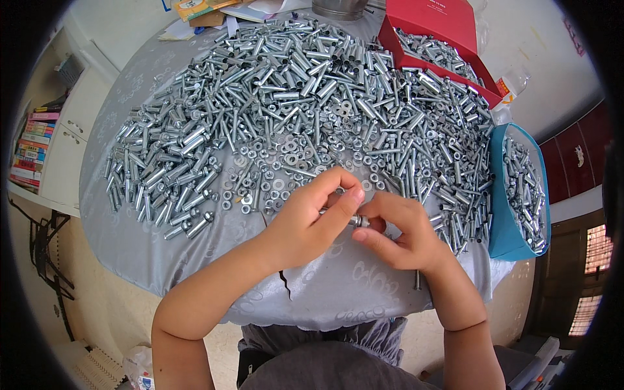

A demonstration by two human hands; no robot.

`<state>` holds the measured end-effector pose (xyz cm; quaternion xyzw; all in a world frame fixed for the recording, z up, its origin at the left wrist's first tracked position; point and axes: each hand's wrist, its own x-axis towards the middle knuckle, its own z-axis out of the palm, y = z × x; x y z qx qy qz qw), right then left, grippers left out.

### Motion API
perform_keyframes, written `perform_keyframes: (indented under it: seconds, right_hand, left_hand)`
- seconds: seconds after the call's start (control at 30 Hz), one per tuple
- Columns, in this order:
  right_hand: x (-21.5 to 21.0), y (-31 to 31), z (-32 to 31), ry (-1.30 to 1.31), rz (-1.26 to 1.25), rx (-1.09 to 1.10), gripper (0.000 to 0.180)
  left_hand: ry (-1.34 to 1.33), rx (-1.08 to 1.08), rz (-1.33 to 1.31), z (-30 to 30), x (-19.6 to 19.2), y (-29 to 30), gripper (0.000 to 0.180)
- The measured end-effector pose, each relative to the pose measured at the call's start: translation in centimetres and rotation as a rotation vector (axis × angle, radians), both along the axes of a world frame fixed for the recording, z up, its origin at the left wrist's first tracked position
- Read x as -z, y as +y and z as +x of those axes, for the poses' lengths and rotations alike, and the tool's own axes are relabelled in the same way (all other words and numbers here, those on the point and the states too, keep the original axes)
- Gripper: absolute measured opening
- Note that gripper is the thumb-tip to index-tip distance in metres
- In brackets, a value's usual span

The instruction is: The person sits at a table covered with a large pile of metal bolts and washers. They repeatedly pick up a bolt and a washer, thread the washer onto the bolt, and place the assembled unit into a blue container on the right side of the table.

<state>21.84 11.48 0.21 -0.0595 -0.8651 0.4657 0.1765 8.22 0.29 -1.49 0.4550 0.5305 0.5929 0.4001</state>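
Above the near part of the cloth, my left hand (312, 221) and my right hand (400, 234) meet at one expansion bolt (357, 221). The left fingers are closed around its body and cover most of it. At its other end, my right thumb and forefinger close on the part with the nut and washer. Just beyond the hands lie loose washers and nuts (286, 156). A big heap of metal sleeves (305, 65) and bolts spreads behind them. Assembled expansion bolts (175, 175) are gathered at the left of the heap.
A grey patterned cloth (260, 299) covers the round table. At the back right stands an open red box (484, 84) with metal parts inside; a blue fabric bin (499, 221) of bolts sits at the right edge. A metal pot (339, 8) and papers (179, 30) are at the back.
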Motion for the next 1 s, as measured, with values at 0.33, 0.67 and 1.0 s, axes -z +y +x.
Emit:
perform_keyframes:
  seconds: [0.33,0.67,1.0]
  right_hand:
    - [1.0,0.6,0.1,0.038,0.047,-0.046,0.016]
    - [0.8,0.8,0.3,0.074,0.156,-0.071,0.022]
    - [0.6,-0.2,-0.4,0.209,0.055,0.085,0.015]
  left_hand:
    - [0.025,0.024,-0.004,-0.2,0.1,0.1,0.015]
    - [0.032,-0.015,-0.017,-0.1,-0.1,0.0,0.015]
    - [-0.028,-0.016,-0.022,-0.1,-0.2,0.0,0.015]
